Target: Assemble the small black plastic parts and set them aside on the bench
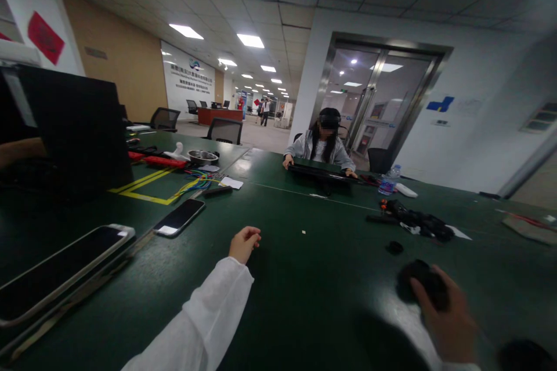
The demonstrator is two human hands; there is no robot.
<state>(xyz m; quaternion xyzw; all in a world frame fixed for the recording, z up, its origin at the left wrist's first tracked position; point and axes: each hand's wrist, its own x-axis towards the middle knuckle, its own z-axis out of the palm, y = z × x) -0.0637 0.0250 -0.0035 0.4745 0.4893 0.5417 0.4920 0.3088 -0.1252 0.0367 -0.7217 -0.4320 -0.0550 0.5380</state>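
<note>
My left hand (244, 244) hovers over or rests on the green table, its fingers curled in and nothing showing between them. A small white scrap (303, 232) lies to its right. On the right side, my right hand (455, 319) grips a black rounded object (420, 281), blurred, with the thumb on its near side. What kind of object it is I cannot tell. Just beyond it sits a small black round piece (394, 247). Another dark round thing (524, 355) is partly cut off at the lower right edge.
Left of me lie a phone (179, 217), a larger tablet-like device (65, 269), coloured wires (191, 184) and a steel bowl (203, 157). Across the table a person (324, 148) holds a flat black panel (322, 174). A bottle (389, 181) and black gear (420, 220) stand right.
</note>
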